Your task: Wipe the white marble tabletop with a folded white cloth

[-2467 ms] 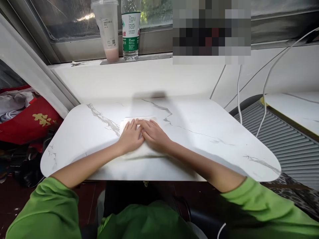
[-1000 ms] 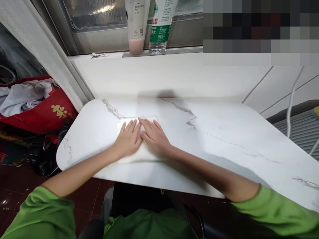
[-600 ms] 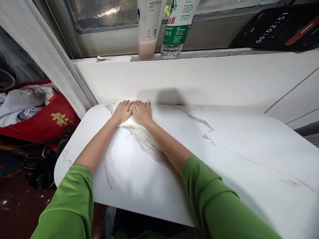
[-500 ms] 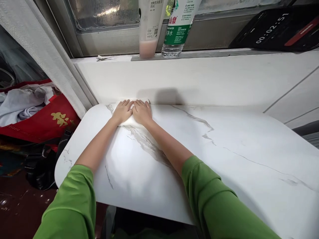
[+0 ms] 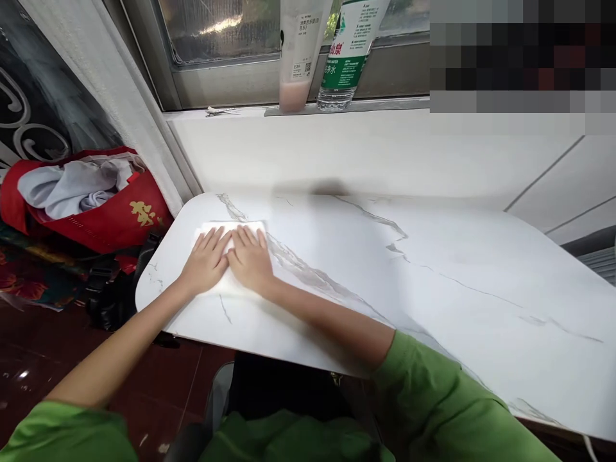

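Has a red bag [image 5: 96,228] at far left with pale fabric [image 5: 72,186] in its open top, then rests the left hand [image 5: 205,264] palm down, open with fingers extended, on the left side of a folded white cloth [image 5: 231,282], flat near the left end of the marbled white table [image 5: 476,263]. Lays the right hand [image 5: 253,262] likewise open and flat on the cloth's right side, thumbs close together. Farther right, has a cup [image 5: 298,58] holding pink liquid just beside a green-labelled bottle [image 5: 349,58] on the sill [image 5: 394,104].
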A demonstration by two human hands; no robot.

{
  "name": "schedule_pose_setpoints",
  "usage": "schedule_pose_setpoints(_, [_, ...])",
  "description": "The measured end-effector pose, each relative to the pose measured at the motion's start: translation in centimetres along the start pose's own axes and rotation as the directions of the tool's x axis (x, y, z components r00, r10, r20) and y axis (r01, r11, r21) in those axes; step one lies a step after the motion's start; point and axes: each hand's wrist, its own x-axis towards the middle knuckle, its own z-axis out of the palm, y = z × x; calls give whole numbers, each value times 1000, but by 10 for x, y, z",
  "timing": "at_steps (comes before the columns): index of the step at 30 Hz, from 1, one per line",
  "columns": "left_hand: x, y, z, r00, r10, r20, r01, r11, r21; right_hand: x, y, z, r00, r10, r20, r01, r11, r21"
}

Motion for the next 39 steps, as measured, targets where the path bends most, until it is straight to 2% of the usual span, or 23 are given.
schedule_pose_setpoints(3, [-51, -17, -8, 998, -44, -54, 44, 999, 2, -18, -38, 9, 993, -112, 27, 110, 992, 58])
schedule_pose_setpoints(5, [-74, -29, -11, 993, -84, -79, 84, 996, 2, -23, -56, 14, 978, -202, 40, 199, 977, 83])
schedule_pose_setpoints(7, [-85, -40, -14, 991, -114, -70, 114, 993, -2, -20, -68, 18, 961, -274, 46, 270, 959, 89])
schedule_pose_setpoints(9, [-83, -50, -17, 988, -146, -48, 146, 989, -6, -11, -72, 22, 950, -310, 43, 306, 949, 76])
schedule_pose_setpoints(12, [-63, -63, -18, 983, -181, -29, 181, 983, -2, 12, -70, 27, 952, -303, 38, 302, 952, 44])
schedule_pose_setpoints(16, [-14, -76, -14, 988, -151, -31, 151, 989, -8, 51, -51, 32, 971, -238, 34, 238, 971, 20])
schedule_pose_setpoints(19, [37, -79, -7, 994, -97, -47, 96, 995, -37, 82, -23, 30, 985, -172, 15, 172, 985, 5])
schedule_pose_setpoints(23, [110, -72, 4, 997, -39, -71, 33, 995, -90, 120, 24, 21, 997, -69, -40, 68, 997, -19])
schedule_pose_setpoints(25, [137, -66, 8, 997, -25, -72, 17, 993, -116, 133, 43, 16, 998, -25, -57, 24, 999, -24])
schedule_pose_setpoints(27, [154, -62, 11, 998, -27, -61, 17, 989, -149, 140, 56, 14, 998, 7, -60, -8, 1000, -26])
schedule_pose_setpoints(30, [159, -57, 10, 998, -48, -52, 37, 980, -194, 139, 62, 11, 998, 17, -58, -19, 999, -29])
schedule_pose_setpoints(34, [143, -43, 7, 997, -70, -38, 62, 980, -191, 121, 58, 7, 999, 2, -46, -5, 999, -50])
schedule_pose_setpoints(37, [117, -15, 8, 995, -96, -42, 89, 987, -136, 89, 56, -3, 999, -14, -32, 11, 996, -85])
schedule_pose_setpoints(39, [92, 11, 9, 992, -117, -45, 113, 990, -90, 57, 58, -13, 998, -55, -18, 53, 993, -104])
